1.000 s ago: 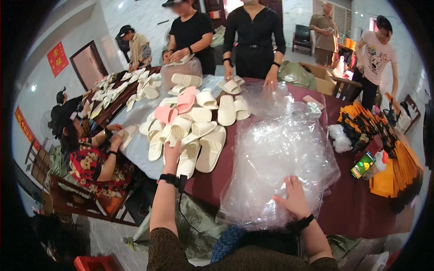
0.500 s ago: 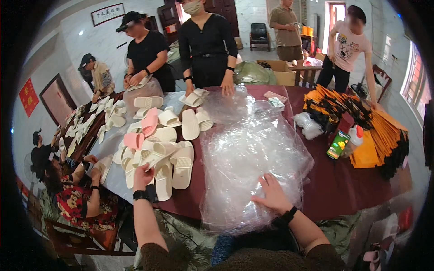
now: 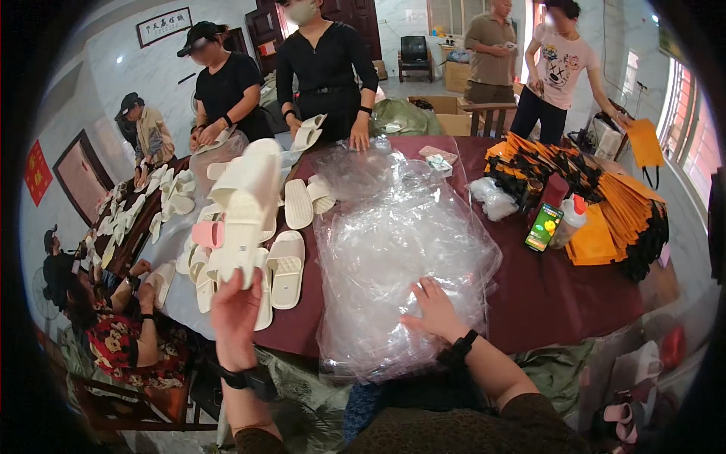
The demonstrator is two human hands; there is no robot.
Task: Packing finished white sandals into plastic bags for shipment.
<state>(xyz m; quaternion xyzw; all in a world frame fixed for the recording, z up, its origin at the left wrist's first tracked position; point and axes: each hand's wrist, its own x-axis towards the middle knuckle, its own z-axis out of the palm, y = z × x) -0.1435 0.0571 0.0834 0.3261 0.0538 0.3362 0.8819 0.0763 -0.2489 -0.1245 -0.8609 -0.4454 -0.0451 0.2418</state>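
Observation:
My left hand (image 3: pixel 237 303) is closed on the heel end of a cream slipper (image 3: pixel 243 231), lifted above the slipper pile with its toe pointing up and away. Whether a second slipper is held behind it, I cannot tell. Underneath lie more cream slippers (image 3: pixel 287 274) and a pink slipper (image 3: pixel 207 233), partly hidden by the raised one. Spread fingers of my right hand (image 3: pixel 436 312) rest on a stack of clear plastic bags (image 3: pixel 401 257) in front of me; that hand grips nothing.
Orange packets with black straps (image 3: pixel 616 216) fan out on the dark red table (image 3: pixel 560 303). A white bottle (image 3: pixel 571 219), a phone-like green-screened object (image 3: pixel 544 229) and crumpled plastic (image 3: pixel 493 200) sit nearby. Several people stand or sit around, one holding an orange packet (image 3: pixel 644 144).
My left hand has raised the cream slipper off the pile. My right hand stays on the bags. Across the table, one person has lifted a slipper; another has picked up an orange packet.

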